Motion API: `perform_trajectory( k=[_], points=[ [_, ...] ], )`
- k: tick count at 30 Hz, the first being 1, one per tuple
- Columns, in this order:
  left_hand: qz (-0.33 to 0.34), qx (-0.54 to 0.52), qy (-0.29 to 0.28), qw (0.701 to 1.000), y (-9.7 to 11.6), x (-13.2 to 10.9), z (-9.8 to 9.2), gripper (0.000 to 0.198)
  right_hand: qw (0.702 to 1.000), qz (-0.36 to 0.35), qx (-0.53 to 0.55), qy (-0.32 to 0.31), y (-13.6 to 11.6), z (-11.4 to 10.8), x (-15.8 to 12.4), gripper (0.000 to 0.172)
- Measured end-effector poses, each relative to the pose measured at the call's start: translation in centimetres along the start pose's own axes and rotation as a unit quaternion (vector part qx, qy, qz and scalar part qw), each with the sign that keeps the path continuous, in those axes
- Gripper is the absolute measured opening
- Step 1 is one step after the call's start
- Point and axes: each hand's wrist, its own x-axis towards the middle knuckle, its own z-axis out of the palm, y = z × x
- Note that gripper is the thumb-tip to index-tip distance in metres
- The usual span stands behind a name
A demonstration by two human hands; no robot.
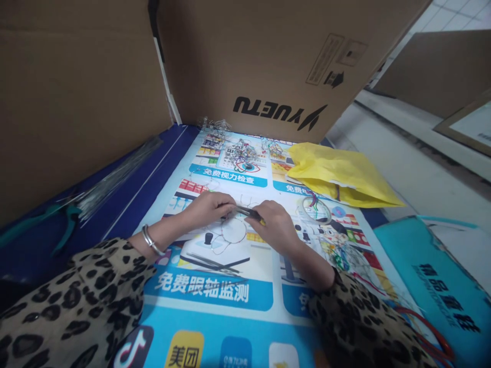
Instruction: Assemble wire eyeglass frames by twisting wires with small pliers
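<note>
My left hand (213,208) is closed, thumb and fingers pinching part of a thin wire shape (235,240). Its rounded loops hang below my fingers, over the printed sheet. In my right hand (276,227) is a pair of slim dark tweezers (247,210) with a bit of yellow near the grip. Their tips point left and meet the wire beside my left fingertips; the exact contact is too small to make out. Several straight wire pieces (215,265) lie on the sheet just below my hands.
Teal-handled pliers (71,225) and a bundle of straight wires (118,174) lie at left. Tangled wire pieces (241,152) sit at the back. A yellow bag (341,171), a tape roll (316,210) and a teal packet (433,271) are at right. Cardboard panels (245,56) stand behind.
</note>
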Motion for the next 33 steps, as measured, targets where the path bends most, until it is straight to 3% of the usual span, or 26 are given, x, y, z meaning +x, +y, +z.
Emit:
perform_trajectory(
  k=[4, 9, 20, 33],
  points=[
    [-0.01, 0.009, 0.013, 1.0, 0.0, 0.1, 0.2, 0.02, 0.997, -0.029, 0.051, -0.053, -0.8, -0.8, -1.7, 0.013],
    [0.039, 0.033, 0.021, 0.998, 0.0, 0.0, 0.2, 0.019, 0.988, -0.092, 0.061, -0.111, -2.5, -1.1, -3.4, 0.022],
    [0.113, 0.124, -0.001, 0.986, 1.3, -0.1, 0.8, 0.025, 0.991, -0.085, 0.022, -0.103, -3.7, -0.8, -3.9, 0.019],
    [0.144, 0.137, -0.019, 0.98, 1.4, 0.1, 1.5, 0.025, 0.992, -0.097, 0.023, -0.074, -3.7, -0.2, -4.2, 0.016]
  ],
)
